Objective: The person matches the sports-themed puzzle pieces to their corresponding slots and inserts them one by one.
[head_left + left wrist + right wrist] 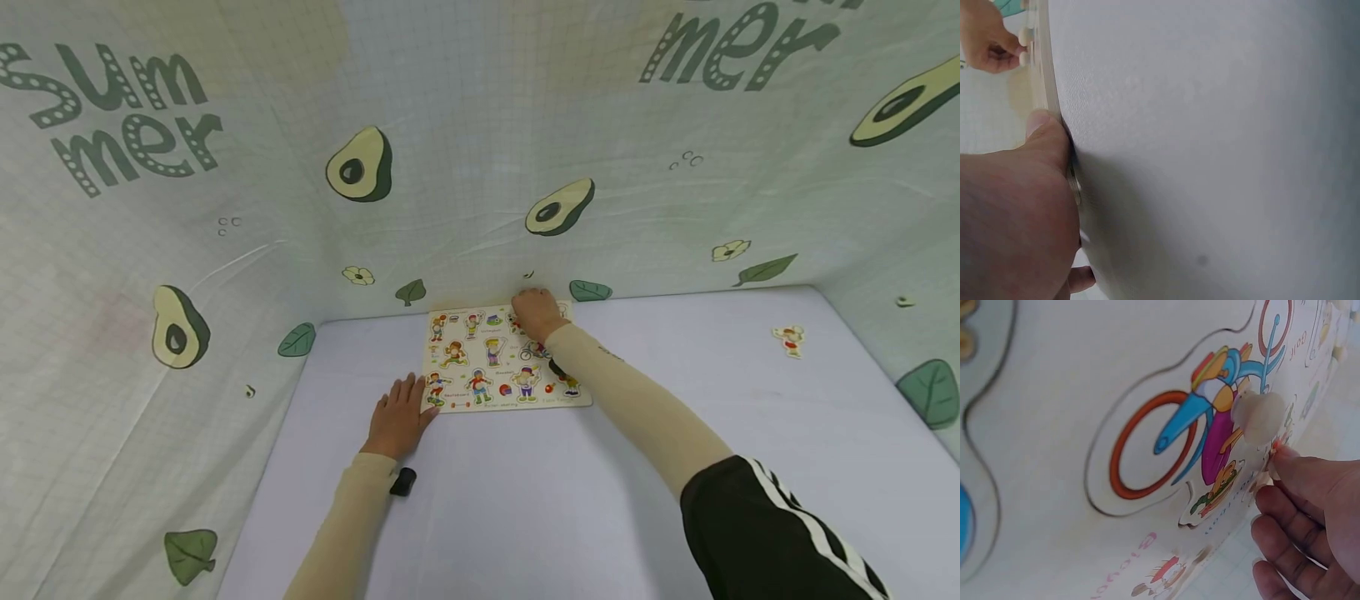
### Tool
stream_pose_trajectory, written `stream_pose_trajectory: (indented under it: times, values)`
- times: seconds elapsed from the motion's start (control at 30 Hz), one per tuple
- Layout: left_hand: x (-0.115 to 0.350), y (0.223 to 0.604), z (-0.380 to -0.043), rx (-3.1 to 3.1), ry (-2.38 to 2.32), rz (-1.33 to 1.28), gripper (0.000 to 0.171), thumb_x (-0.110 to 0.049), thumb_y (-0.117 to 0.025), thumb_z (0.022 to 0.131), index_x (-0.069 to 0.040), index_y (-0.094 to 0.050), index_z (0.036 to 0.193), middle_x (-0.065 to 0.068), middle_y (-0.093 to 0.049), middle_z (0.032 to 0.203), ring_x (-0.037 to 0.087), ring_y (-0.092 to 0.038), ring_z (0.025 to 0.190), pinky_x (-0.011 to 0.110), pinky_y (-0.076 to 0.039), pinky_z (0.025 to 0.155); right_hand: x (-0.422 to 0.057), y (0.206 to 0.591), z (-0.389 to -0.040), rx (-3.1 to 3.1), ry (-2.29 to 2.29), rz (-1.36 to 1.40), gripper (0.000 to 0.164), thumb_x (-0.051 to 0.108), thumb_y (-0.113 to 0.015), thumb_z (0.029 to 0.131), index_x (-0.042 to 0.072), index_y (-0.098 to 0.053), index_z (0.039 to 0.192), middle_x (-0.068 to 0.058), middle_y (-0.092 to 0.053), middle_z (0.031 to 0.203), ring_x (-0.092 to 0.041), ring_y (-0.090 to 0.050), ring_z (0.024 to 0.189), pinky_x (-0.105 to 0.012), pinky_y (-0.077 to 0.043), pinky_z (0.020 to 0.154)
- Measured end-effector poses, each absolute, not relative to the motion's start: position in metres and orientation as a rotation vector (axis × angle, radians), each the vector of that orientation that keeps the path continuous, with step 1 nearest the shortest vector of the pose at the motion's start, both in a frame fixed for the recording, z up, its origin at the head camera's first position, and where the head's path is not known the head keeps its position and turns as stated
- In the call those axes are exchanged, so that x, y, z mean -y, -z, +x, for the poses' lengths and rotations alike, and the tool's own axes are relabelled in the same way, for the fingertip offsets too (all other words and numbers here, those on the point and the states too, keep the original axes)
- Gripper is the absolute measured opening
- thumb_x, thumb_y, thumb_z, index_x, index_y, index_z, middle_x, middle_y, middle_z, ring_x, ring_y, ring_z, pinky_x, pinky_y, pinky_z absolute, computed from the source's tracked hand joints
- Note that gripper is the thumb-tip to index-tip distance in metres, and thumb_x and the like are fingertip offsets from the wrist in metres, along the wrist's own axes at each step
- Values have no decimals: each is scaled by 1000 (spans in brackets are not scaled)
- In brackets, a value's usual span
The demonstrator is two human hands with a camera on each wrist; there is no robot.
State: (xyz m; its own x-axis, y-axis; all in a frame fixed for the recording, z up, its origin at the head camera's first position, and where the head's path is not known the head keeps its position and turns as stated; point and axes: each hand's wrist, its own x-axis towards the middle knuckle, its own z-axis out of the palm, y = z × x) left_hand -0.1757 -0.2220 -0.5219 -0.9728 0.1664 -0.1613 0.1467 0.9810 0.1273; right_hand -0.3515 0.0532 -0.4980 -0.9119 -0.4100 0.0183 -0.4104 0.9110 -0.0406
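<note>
A wooden knob puzzle board (474,350) with printed sports figures lies flat against the back edge of the table. My left hand (397,421) rests beside its near left corner, fingers spread and thumb on the board's edge. Over the far right part, my right hand (536,312) pinches a small puzzle piece, mostly hidden by the fingers. Just beside that hand in the right wrist view is the cyclist piece (1216,422) with its pale round knob (1260,419). Several other figures fill the board, and the right forearm covers part of its right side.
One loose figure piece (791,340) in red and white lies far to the right on the white tabletop (510,500). A printed cloth (450,233) with avocados and leaves hangs behind and at the sides.
</note>
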Motion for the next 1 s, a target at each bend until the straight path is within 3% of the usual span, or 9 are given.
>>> stream_pose_trajectory:
  times: [0.23, 0.5, 0.8, 1.0]
  values:
    - [222, 524, -178, -2962, -155, 260, 67, -38, -52, 112, 2, -34, 162, 28, -32, 168, 48, -30, 155, 65, -33, 122, -68, 497, -345, 3054, -115, 655, 16, 13, -66, 105, 0, -76, 108, -16, -74, 107, -36, -70, 105, -49, -56, 98]
    - [227, 529, -178, -2943, -178, 246, 70, -40, -51, 112, 2, -30, 164, 28, -28, 169, 49, -26, 156, 66, -29, 123, -97, 481, -327, 2999, -207, 646, 19, 17, -78, 98, 0, -76, 108, -15, -74, 106, -35, -70, 101, -50, -55, 95]
    - [226, 523, -175, -2934, -195, 238, 69, -39, -51, 113, 3, -29, 164, 28, -27, 170, 49, -25, 157, 67, -28, 124, -139, 476, -304, 2970, -296, 560, 22, 14, -79, 97, -2, -75, 112, -16, -76, 112, -35, -70, 111, -54, -52, 106]
    - [223, 520, -173, -2931, -220, 240, 69, -37, -52, 112, 3, -29, 163, 29, -27, 170, 50, -24, 156, 68, -27, 124, -174, 476, -284, 2924, -352, 493, 24, 12, -81, 94, -3, -75, 112, -20, -76, 115, -40, -70, 110, -57, -52, 100]
